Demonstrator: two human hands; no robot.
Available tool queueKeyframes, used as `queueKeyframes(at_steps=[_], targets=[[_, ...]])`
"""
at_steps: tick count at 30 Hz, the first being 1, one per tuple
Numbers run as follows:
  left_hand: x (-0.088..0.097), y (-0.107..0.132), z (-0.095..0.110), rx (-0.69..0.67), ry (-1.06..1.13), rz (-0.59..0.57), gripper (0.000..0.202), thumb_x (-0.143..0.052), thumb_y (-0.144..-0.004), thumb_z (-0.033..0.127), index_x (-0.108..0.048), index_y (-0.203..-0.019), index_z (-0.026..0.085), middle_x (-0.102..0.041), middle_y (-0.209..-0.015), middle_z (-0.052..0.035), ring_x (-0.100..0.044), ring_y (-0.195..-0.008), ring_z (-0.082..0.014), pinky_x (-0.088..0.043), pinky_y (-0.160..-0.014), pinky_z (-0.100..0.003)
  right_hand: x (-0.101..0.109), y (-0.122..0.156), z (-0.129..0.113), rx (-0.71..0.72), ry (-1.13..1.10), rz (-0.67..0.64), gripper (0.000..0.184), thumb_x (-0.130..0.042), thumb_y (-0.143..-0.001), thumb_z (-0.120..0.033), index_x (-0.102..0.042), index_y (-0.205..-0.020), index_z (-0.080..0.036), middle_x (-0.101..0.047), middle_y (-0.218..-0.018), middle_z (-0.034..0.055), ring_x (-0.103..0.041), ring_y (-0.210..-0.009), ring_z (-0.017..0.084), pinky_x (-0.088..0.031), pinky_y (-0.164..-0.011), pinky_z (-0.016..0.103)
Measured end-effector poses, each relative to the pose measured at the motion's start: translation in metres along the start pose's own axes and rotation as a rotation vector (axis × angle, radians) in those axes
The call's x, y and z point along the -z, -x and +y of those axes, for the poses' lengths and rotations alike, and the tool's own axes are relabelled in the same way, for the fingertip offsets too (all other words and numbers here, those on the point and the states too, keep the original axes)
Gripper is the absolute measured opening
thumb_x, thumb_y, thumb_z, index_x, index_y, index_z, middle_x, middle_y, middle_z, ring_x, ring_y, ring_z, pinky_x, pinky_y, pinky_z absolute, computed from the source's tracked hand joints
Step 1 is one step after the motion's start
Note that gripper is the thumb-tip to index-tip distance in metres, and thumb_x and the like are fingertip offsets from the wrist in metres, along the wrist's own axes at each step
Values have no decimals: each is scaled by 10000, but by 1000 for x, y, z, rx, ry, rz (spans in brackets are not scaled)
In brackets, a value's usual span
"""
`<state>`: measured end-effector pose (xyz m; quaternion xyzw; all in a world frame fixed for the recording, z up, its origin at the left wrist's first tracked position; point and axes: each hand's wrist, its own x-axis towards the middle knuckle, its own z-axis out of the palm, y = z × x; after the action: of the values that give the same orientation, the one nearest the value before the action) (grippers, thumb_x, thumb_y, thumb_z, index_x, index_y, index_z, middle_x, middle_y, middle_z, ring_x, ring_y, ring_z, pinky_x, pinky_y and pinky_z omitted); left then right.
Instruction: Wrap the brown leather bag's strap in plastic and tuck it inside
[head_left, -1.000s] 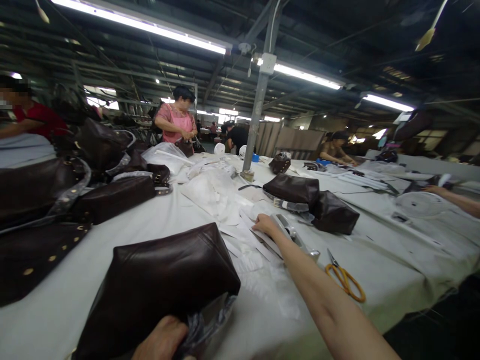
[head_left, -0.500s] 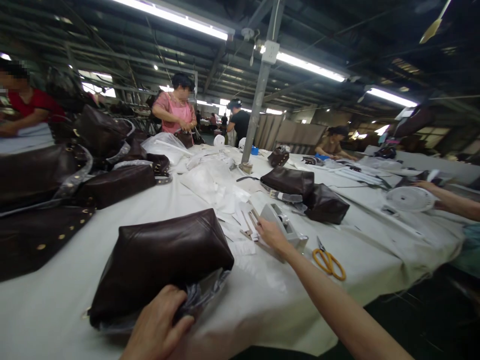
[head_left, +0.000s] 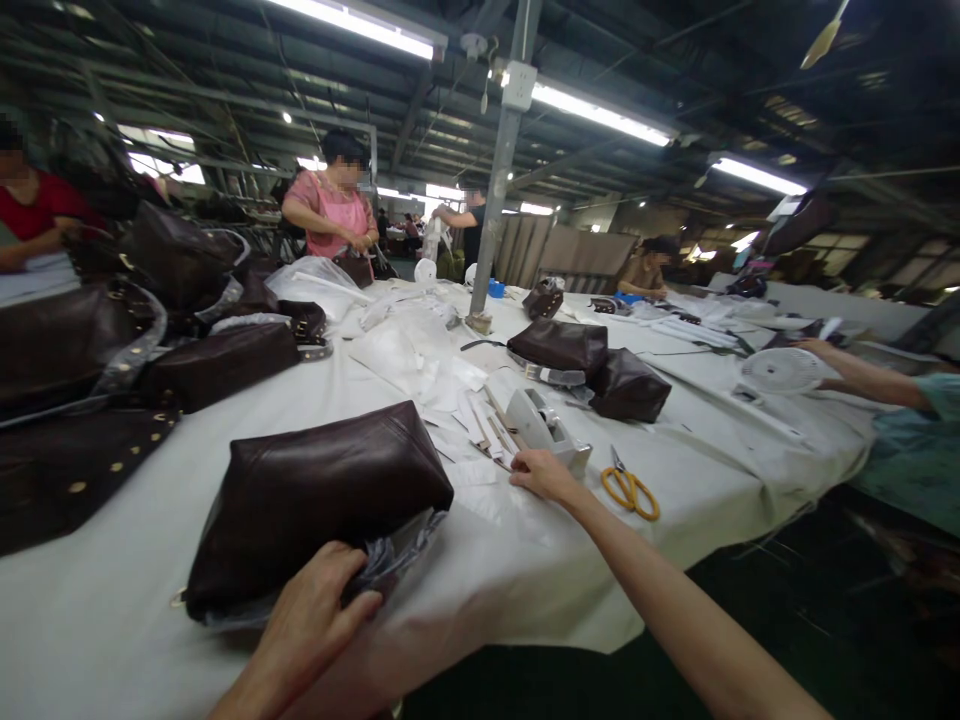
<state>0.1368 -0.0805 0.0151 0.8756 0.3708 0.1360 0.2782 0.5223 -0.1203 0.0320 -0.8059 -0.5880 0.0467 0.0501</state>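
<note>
In front of me a dark brown leather handbag (head_left: pixel 330 490) lies on its side on the white-covered table (head_left: pixel 465 610). My left hand (head_left: pixel 322 595) is closed at its near edge, beside a strap wrapped in clear plastic (head_left: pixel 401 550). My right hand (head_left: pixel 547 475) is down on the table with bent fingers pressed together; what they hold, if anything, is hidden. Just beyond it stand a grey tape dispenser (head_left: pixel 544 425) and several pale strips (head_left: pixel 491 425). Thin clear plastic (head_left: pixel 517 520) lies under and before the right fingers. Yellow-handled scissors (head_left: pixel 630 490) rest to its right.
Brown bags (head_left: pixel 217 365) are heaped at the left. Two more bags (head_left: pixel 559 347) lie beyond the dispenser, near a grey post (head_left: pixel 499 180). A white fan (head_left: pixel 784 370) is at the right, by a co-worker's arm (head_left: pixel 862 375). Other people work around the table.
My right hand has drawn back toward me from the strips beside the tape dispenser. My left hand stays at the handbag's edge. The whole view has shifted slightly.
</note>
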Motion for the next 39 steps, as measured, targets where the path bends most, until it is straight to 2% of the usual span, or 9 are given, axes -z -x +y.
queueKeyframes(at_steps=[8,13,17,21,24,27,30,35,39], targets=[[3,0,4,3,-18,-14,270,-470,-804,357,-629,-877,151,-592,-945,-109,-578,-921,-260,-422,-838,-380,1,-2,3,12,52,22,249,-483,-918,-269,-712,-926,-173,-705,-972,72,-618,-928,210,-425,-766,276],[4,1,4,-1,-21,-14,264,-463,-802,360,-616,-862,153,-588,-943,-107,-577,-910,-252,-418,-829,-374,-2,-2,-12,-6,132,16,265,-542,-892,-392,-699,-956,-188,-694,-982,97,-623,-925,246,-429,-724,291],[3,0,4,3,-28,-1,246,-474,-791,353,-614,-844,158,-589,-938,-101,-578,-901,-244,-421,-821,-364,-2,-8,-17,-17,168,17,248,-507,-907,-327,-699,-962,-180,-692,-1002,107,-623,-948,242,-430,-723,280],[3,1,6,8,-32,9,221,-475,-784,332,-615,-823,166,-593,-930,-96,-580,-895,-237,-427,-816,-353,4,-13,-12,28,192,21,241,-491,-912,-297,-712,-930,-202,-704,-965,65,-629,-927,209,-421,-713,253],[4,1,8,2,-35,15,219,-468,-789,324,-619,-829,169,-597,-924,-95,-582,-896,-237,-431,-817,-353,10,-11,-12,44,245,83,247,-474,-915,-269,-704,-915,-179,-697,-942,94,-627,-883,227,-402,-689,271],[4,1,7,-9,-41,27,210,-474,-786,315,-622,-815,169,-596,-910,-90,-586,-883,-236,-435,-805,-346,15,2,-21,65,291,185,282,-416,-936,-252,-675,-940,-139,-669,-959,143,-603,-874,244,-374,-690,290],[3,1,6,-6,-46,27,202,-487,-781,307,-629,-820,169,-594,-913,-88,-589,-882,-234,-438,-797,-338,10,29,-35,133,292,227,287,-388,-941,-220,-661,-914,-136,-645,-957,147,-572,-891,236,-353,-717,288],[2,1,4,-27,-89,24,233,-503,-794,330,-640,-849,149,-595,-916,-104,-582,-893,-248,-436,-803,-344,-23,77,-50,276,148,80,224,-488,-907,-209,-666,-778,-167,-633,-833,83,-558,-808,184,-350,-691,257],[3,-1,4,-49,-115,15,250,-515,-801,342,-649,-861,140,-591,-900,-103,-576,-877,-244,-432,-797,-341,-32,83,-40,288,-74,-17,194,-556,-898,-289,-692,-820,-176,-638,-851,37,-582,-802,152,-395,-707,224]])
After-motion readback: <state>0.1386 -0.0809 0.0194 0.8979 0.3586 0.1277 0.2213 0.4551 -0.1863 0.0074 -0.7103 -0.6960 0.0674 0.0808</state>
